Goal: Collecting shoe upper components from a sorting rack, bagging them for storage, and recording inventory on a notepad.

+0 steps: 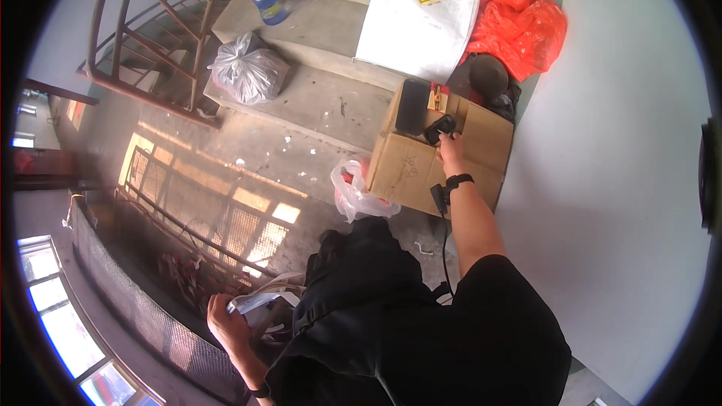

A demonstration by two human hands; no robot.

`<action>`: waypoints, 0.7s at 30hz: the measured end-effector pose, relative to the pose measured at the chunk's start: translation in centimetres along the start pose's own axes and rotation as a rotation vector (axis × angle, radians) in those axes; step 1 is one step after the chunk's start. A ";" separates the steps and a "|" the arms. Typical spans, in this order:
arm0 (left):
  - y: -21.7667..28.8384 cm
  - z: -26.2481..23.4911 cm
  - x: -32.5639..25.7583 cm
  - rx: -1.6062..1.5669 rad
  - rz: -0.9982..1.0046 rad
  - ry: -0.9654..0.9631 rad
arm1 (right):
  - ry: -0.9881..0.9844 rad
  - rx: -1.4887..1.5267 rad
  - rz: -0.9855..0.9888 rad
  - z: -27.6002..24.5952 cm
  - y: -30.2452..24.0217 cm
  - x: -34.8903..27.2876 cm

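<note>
My right hand (pixel 450 149) reaches forward to the top of a brown cardboard box (pixel 410 169) and closes its fingers on a small black device (pixel 439 128) lying there. A dark strap circles that wrist, and a black cable hangs from it. A flat black rectangular object (pixel 413 106) and a small red-and-yellow packet (pixel 438 95) also lie on the box. My left hand (pixel 226 318) is low at my left side, gripping a white, crumpled bundle (pixel 259 300) near a mesh railing. My dark clothing fills the lower middle.
Concrete steps (pixel 323 98) rise ahead with a knotted clear bag (pixel 248 69), a blue bottle (pixel 268 0) and a large white sack (pixel 421 11). An orange plastic bag (pixel 523 22) leans against the pale wall (pixel 617 180). A thin bag with red contents (pixel 357 189) sits beside the box. A metal banister (pixel 143 22) stands left.
</note>
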State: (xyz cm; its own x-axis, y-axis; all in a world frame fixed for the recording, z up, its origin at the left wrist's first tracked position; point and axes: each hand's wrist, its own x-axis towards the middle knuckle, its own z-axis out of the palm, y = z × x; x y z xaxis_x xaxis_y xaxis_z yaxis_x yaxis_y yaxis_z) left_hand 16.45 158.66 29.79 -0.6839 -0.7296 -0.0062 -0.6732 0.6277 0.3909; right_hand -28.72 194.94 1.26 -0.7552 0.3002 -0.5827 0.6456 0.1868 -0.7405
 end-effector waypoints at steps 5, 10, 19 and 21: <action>-0.3 0.3 -0.6 0.015 -0.034 0.023 | -0.038 -0.057 -0.002 0.2 -0.1 5.6; -0.4 1.1 -0.2 0.020 -0.062 0.009 | -0.034 -0.091 -0.075 0.7 -1.2 3.7; -0.3 2.3 0.7 -0.048 -0.036 -0.007 | 0.118 -0.125 -0.346 0.5 1.0 6.6; -0.6 2.4 0.4 -0.050 -0.047 -0.001 | 0.104 -0.140 -0.346 0.3 0.4 5.2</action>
State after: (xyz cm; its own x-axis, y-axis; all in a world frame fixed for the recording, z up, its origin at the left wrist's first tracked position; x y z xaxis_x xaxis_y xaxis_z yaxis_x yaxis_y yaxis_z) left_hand 15.87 158.68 27.32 -0.6524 -0.7574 -0.0268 -0.6896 0.5786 0.4356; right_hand -32.37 196.28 -2.19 -0.9202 0.2889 -0.2640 0.3693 0.4172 -0.8304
